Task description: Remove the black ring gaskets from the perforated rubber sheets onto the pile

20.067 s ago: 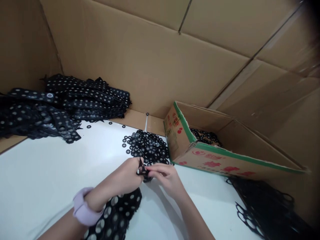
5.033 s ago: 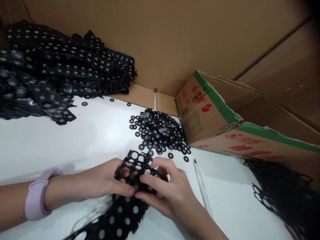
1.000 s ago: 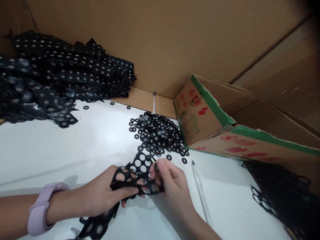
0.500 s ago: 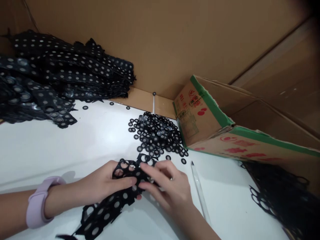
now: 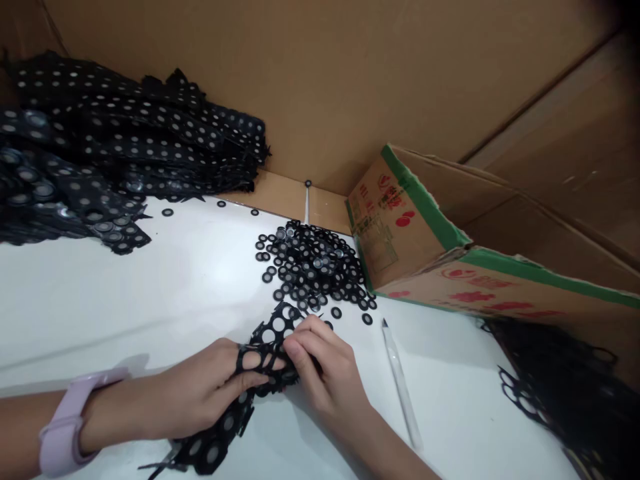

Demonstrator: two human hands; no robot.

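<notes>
A black perforated sheet (image 5: 229,423) stretches between both hands above the white table. Its upper end shows open round holes, while the lower end still carries pale-centred discs. My left hand (image 5: 200,393), with a lilac band on the wrist, grips the sheet between thumb and fingers. Closed at the sheet's right edge is my right hand (image 5: 330,373), thumb and fingertips pressed together on it; whether a disc is also in the pinch is hidden. Just beyond the hands lies a heap of small black rings (image 5: 320,267) with pale centres.
Stacked black dotted sheets (image 5: 150,140) fill the back left. A cardboard box (image 5: 400,227) with green edges stands at the right. A white pen-like tool (image 5: 400,380) lies right of my right hand. Black holed scraps (image 5: 555,380) pile up at the far right.
The sheet has been turned in my hands, and more of its holed upper end shows. My right hand's fingers, spread over the sheet before, are now pinched together at its edge.
</notes>
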